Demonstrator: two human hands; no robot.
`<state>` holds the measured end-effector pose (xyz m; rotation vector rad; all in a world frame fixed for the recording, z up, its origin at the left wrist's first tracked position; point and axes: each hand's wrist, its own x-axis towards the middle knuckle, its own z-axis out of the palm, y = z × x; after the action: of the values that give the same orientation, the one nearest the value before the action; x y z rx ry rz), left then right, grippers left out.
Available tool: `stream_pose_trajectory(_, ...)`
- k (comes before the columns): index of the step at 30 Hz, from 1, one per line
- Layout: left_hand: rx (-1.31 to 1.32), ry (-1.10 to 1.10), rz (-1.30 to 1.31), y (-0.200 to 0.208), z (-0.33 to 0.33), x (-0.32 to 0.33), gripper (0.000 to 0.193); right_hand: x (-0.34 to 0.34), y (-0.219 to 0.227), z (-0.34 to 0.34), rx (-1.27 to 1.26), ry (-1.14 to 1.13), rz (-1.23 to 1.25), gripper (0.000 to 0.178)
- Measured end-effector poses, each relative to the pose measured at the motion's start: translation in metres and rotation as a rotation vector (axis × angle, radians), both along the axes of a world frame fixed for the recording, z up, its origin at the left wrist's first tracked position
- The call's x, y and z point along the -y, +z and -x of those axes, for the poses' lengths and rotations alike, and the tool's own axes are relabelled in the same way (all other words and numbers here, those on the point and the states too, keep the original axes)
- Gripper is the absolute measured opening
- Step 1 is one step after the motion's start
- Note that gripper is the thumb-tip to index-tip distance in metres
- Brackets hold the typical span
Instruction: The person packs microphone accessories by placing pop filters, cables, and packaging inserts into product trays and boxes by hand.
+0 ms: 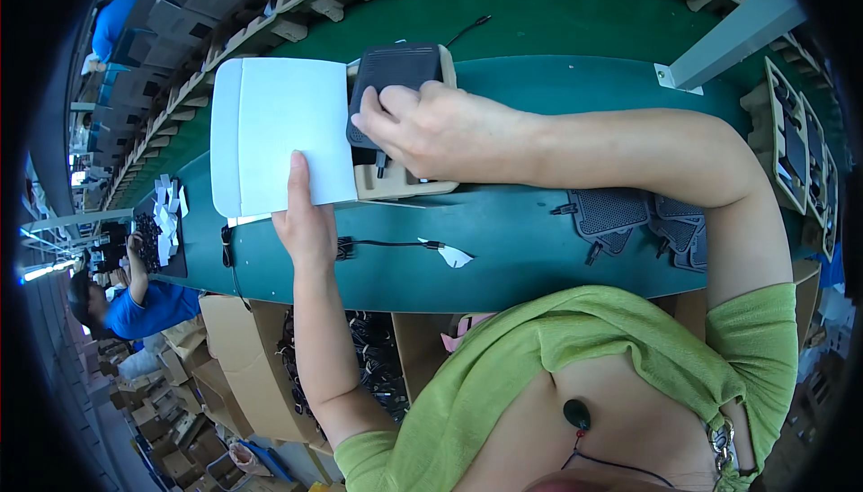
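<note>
Black ribbed-top unit (400, 67), one in your working area, sits at upper centre of the frame, over one beige pulp tray (382, 188) in one white box (288, 119) whose lid lies folded out to the left. Your right hand (418, 132) has its fingers bent against the unit's face; you can't tell from this angle whether that grip clamps it or only presses it. Your left hand (306, 222) is firmer: the thumb lies on the white panel, the fingers pass beneath its edge, grasping the box.

Judging by this, you are in the middle of handling the unit at its tray; whether it is going in or coming out cannot be told. The next move seems to call for a steady left hand and care around the small black plug (381, 166) below the unit.

Now count: on the green surface (512, 276), at least three black textured plates (611, 213) overlap at right of centre. Three loose cables show: one with a white tag (454, 257) at centre, one coiled cable (226, 240) at left, one straight cable (467, 31) near the top.
</note>
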<state>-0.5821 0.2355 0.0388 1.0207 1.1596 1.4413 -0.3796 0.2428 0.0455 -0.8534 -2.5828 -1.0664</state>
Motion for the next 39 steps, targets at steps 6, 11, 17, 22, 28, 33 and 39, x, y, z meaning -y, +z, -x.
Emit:
stream_pose_trajectory(6, 0.009, 0.031, 0.014, 0.002, -0.003, 0.001, 0.041, 0.001, 0.000, 0.011, 0.038, 0.021, 0.025, 0.024)
stream_pose_trajectory(11, 0.037, 0.006, -0.033, -0.002, -0.004, 0.004, 0.042, 0.005, 0.000, 0.004, 0.064, 0.082, 0.073, 0.028)
stream_pose_trajectory(17, 0.087, -0.008, -0.058, -0.002, -0.004, 0.005, 0.041, -0.002, -0.001, 0.002, 0.047, 0.153, 0.090, 0.027)
stream_pose_trajectory(22, 0.114, -0.022, -0.042, -0.001, -0.003, 0.003, 0.041, -0.005, 0.005, 0.023, 0.115, 0.003, 0.096, 0.027)
stream_pose_trajectory(28, 0.093, -0.024, -0.083, 0.002, -0.006, 0.000, 0.041, 0.002, -0.005, 0.037, 0.090, -0.111, 0.045, 0.028)
stream_pose_trajectory(33, 0.111, -0.002, -0.103, 0.000, -0.011, 0.000, 0.041, 0.011, 0.000, 0.038, 0.224, -0.258, 0.006, 0.029)
stream_pose_trajectory(39, 0.202, 0.015, -0.113, -0.001, -0.020, 0.003, 0.038, 0.013, -0.008, 0.040, 0.065, -0.206, -0.056, 0.026)
